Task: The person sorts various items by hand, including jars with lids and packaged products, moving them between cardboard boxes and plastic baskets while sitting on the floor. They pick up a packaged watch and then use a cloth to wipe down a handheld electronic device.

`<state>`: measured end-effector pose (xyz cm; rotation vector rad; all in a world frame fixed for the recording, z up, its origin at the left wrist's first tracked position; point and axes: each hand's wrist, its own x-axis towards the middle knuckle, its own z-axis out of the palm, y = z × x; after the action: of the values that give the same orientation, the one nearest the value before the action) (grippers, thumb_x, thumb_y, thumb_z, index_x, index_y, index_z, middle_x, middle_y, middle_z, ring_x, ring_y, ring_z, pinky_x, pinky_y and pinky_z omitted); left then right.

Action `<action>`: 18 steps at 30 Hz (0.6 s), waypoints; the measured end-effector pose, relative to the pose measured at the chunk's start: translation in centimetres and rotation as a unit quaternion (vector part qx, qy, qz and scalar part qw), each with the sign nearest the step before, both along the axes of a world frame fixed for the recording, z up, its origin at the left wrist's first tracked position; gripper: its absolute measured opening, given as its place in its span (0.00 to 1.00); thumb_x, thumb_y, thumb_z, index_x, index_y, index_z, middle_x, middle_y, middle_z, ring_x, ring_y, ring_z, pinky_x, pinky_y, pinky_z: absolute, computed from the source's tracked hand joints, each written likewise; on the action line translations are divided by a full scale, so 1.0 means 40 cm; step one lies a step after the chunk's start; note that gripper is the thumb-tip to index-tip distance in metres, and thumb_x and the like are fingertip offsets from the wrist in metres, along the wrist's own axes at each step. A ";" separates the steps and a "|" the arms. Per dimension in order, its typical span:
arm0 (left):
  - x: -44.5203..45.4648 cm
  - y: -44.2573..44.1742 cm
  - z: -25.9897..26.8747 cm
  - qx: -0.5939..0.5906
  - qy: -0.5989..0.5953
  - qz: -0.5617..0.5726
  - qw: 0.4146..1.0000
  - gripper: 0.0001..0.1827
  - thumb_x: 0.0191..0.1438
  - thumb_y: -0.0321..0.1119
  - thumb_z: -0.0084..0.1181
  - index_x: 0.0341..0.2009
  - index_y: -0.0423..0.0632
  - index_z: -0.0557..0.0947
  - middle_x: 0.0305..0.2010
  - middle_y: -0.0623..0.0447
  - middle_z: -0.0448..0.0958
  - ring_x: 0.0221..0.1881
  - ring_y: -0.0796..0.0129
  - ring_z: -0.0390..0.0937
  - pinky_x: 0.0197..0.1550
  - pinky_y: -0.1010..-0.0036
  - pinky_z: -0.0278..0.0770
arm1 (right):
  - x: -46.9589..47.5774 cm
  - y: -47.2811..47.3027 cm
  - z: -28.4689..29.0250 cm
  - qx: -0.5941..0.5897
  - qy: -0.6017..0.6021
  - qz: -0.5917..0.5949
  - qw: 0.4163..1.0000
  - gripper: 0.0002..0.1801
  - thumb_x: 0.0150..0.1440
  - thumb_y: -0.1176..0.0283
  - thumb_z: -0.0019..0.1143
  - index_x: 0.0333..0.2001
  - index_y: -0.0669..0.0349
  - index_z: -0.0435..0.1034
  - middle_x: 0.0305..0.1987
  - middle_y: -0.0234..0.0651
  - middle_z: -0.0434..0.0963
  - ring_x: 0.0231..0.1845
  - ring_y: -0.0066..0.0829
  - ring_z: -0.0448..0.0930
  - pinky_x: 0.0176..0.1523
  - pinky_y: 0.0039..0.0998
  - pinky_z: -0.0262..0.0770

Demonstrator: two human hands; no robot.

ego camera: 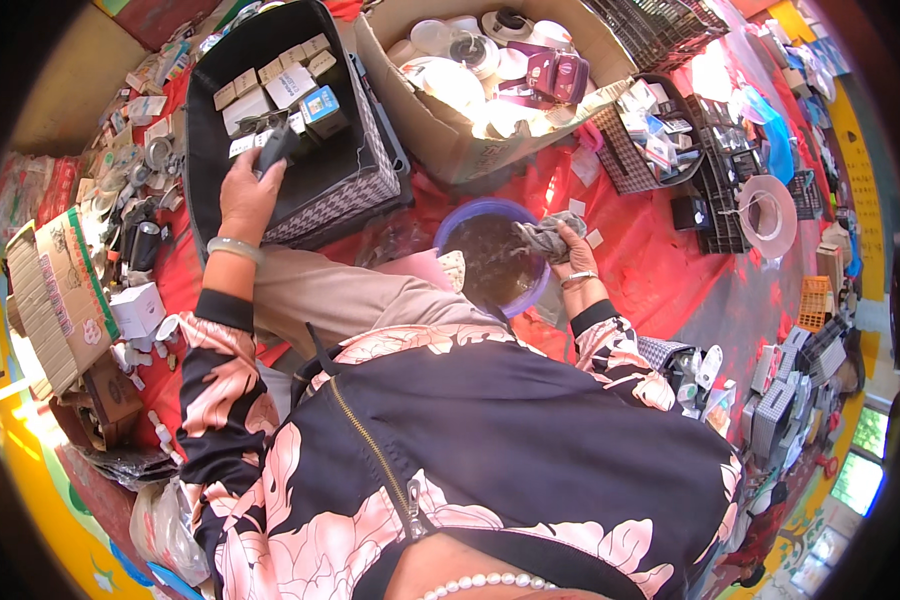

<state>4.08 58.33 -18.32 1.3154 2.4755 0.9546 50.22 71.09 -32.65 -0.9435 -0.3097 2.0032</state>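
My left hand (pixel 246 196) grips a small dark grey object (pixel 276 147), its kind unclear, over a black fabric storage bin (pixel 300 214) with a houndstooth side. Inside the bin stand several small cardboard boxes (pixel 270 72) and a blue box (pixel 321 103). In my right hand (pixel 576 253) is a crumpled, wet-looking grey cloth (pixel 553 234), at the right rim of a purple plastic basin (pixel 529 304). Murky brown water (pixel 487 262) fills part of the basin. A pink piece (pixel 418 268) and a pale patterned cloth (pixel 452 268) lie at its left side.
Beyond the basin stands a large cardboard box (pixel 450 146) of white round items and a maroon case (pixel 559 75). Right are a houndstooth basket (pixel 626 161), black crates (pixel 722 238) and a pink hat (pixel 784 217). Left, a carton (pixel 75 289) and a white box (pixel 136 309) sit on red sheeting.
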 end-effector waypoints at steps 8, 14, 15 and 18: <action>0.392 0.085 0.089 0.047 -0.775 -0.223 0.590 0.14 0.56 0.36 0.45 0.41 0.39 0.69 0.40 0.40 0.74 0.40 0.56 0.76 0.41 0.67 0.76 | 0.022 -0.016 0.095 -0.010 0.056 0.066 0.996 0.10 0.50 0.75 0.52 0.38 0.64 0.68 0.40 0.44 0.75 0.42 0.41 0.76 0.49 0.41 0.73; 0.618 0.141 -0.082 -0.105 -0.841 -0.182 0.499 0.16 0.57 0.41 0.45 0.45 0.45 0.71 0.42 0.48 0.73 0.42 0.59 0.73 0.45 0.57 0.71 | -0.013 -0.090 0.256 -0.015 0.170 0.044 0.984 0.20 0.52 0.68 0.49 0.47 0.70 0.64 0.48 0.48 0.71 0.48 0.42 0.73 0.54 0.40 0.68; 0.634 0.146 -0.072 -0.112 -0.836 -0.203 0.498 0.16 0.57 0.41 0.44 0.45 0.46 0.71 0.41 0.50 0.73 0.41 0.60 0.72 0.45 0.57 0.70 | -0.018 -0.102 0.268 -0.024 0.202 0.038 0.978 0.20 0.52 0.68 0.49 0.47 0.70 0.64 0.49 0.48 0.71 0.48 0.42 0.73 0.54 0.39 0.68; 0.680 0.139 -0.064 -0.077 -0.800 -0.273 0.529 0.15 0.57 0.40 0.44 0.46 0.47 0.71 0.40 0.53 0.73 0.38 0.70 0.71 0.44 0.72 0.71 | -0.029 -0.125 0.223 0.014 0.072 -0.016 0.997 0.17 0.51 0.73 0.53 0.44 0.67 0.65 0.45 0.40 0.73 0.45 0.34 0.74 0.51 0.33 0.70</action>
<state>31.27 63.90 -20.87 0.4181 0.5759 0.9203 49.05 66.09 -23.72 -0.7778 -0.2402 2.0204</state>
